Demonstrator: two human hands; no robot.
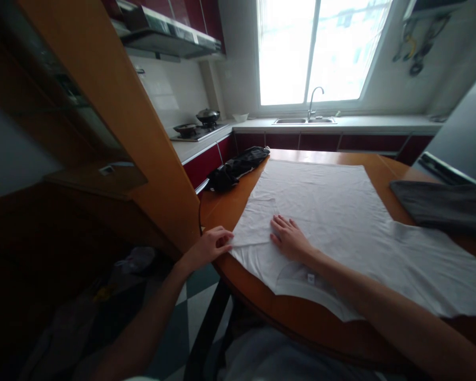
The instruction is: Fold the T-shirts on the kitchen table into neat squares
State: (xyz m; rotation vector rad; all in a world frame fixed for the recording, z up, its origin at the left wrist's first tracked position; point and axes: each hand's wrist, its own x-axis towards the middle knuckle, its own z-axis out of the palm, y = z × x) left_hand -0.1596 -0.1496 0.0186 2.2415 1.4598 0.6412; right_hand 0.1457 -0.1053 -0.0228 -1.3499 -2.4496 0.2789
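Note:
A white T-shirt lies spread on the wooden table, its neckline and small label towards me. Its left side is folded inward, while a sleeve stretches out to the right. At the left folded edge, my left hand has its thumb and fingers closed on the fabric. My right hand rests palm down on the shirt near the fold, with the fingers stretched out. The forearm behind it crosses over part of the collar area.
The round-edged wooden table carries a black garment at the far left and folded dark grey cloth at the right. A wooden cabinet stands close on the left. Beyond are a counter with a sink and a stove.

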